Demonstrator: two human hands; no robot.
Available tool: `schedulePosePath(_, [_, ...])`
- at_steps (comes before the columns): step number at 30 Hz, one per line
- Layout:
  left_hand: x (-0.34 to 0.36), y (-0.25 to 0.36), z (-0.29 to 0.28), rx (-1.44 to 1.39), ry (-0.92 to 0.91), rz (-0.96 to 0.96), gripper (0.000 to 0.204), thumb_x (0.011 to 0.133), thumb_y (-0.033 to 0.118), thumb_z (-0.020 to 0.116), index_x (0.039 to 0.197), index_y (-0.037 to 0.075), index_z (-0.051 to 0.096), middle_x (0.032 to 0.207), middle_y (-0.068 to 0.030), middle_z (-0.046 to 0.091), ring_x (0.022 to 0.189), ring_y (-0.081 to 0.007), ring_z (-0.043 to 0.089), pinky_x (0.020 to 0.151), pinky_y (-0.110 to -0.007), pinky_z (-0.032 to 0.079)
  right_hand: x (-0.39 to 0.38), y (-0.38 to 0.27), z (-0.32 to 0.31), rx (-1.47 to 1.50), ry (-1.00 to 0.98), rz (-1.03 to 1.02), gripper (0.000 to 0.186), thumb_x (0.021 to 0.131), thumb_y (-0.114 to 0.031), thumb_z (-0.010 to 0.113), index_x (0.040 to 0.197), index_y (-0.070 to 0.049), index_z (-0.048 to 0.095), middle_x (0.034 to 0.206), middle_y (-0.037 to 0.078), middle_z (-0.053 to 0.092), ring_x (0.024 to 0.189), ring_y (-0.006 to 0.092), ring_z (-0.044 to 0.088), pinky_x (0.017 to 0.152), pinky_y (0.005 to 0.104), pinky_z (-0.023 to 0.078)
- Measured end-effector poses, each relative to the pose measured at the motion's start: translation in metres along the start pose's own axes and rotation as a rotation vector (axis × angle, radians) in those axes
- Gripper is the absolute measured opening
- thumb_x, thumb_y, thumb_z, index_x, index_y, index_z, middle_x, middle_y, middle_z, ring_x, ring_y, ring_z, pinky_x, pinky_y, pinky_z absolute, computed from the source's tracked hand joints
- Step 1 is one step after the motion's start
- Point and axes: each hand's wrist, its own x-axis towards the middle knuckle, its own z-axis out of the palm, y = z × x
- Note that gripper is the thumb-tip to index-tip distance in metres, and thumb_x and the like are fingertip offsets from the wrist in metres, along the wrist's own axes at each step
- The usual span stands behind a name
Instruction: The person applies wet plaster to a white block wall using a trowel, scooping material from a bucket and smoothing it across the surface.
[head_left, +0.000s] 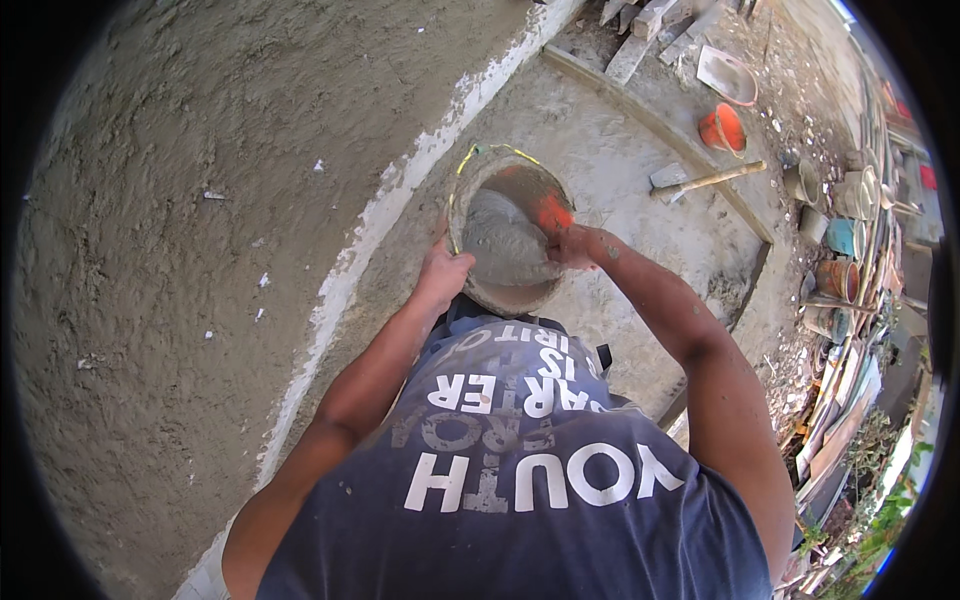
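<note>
Between person's 2 hands, close in front of dark shirt [520,520]: caked bucket [515,173], mouth toward viewer, grey wet mix [500,235] inside, yellow handle [457,195] along left rim. Left hand [443,272] at bucket's left rim, grip pinching rim, thumb over edge. Right hand [577,248] at right side, fingers inside mouth, just below orange patch [553,212]; cannot tell whether that grip pinches anything. Beyond, right: wood-handled tool [715,178] lying across long board [650,120]; orange bucket [722,130] past board. Left: rough grey surface [220,240], edged by pale strip [345,275].
</note>
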Motion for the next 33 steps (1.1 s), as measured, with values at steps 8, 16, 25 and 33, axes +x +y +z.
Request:
schedulePosePath(8, [-0.009,0.026,-0.018,-0.024,-0.11,-0.04,0.046,0.078,-0.004,0.055,0.125,-0.005,0.054,0.103,-0.0125,0.065,0.091,-0.0214,0.064,0.082,-0.034,0.052,-0.074,-0.013,0.048,0.904,-0.061,-0.098,0.04,0.096,-0.047,0.054,0.099,-0.008,0.063,0.064,0.001,0.048,0.048,0.0115,0.048,0.044,0.0282,0.041])
schedulePosePath(16, [0.028,0.04,-0.036,-0.225,-0.182,-0.255,0.059,0.076,-0.006,0.052,0.134,0.003,0.046,0.111,-0.0136,0.062,0.095,-0.0285,0.067,0.074,-0.046,0.061,-0.097,-0.055,0.075,1.144,0.313,-0.103,0.048,0.101,-0.051,0.046,0.116,-0.008,0.06,0.072,0.001,0.052,0.055,0.0098,0.051,0.048,0.0261,0.045])
schedulePosePath(25, [0.048,0.036,-0.118,-0.334,-0.16,-0.319,0.062,0.079,-0.007,0.053,0.137,0.011,0.042,0.119,-0.015,0.058,0.097,-0.0336,0.066,0.074,-0.054,0.061,-0.146,-0.105,-0.012,1.807,1.076,-0.285,0.031,0.102,-0.033,0.042,0.12,-0.009,0.052,0.077,0.005,0.055,0.057,0.0137,0.054,0.052,0.0286,0.048])
schedulePosePath(33, [0.017,0.012,-0.206,-0.265,-0.021,-0.373,0.057,0.079,-0.007,0.056,0.133,0.008,0.045,0.113,-0.016,0.06,0.095,-0.0362,0.066,0.072,-0.055,0.061,-0.125,-0.136,-0.314,1.827,1.824,-0.259,0.024,0.098,-0.018,0.05,0.116,-0.007,0.038,0.084,0.008,0.054,0.059,0.0162,0.057,0.05,0.0304,0.05])
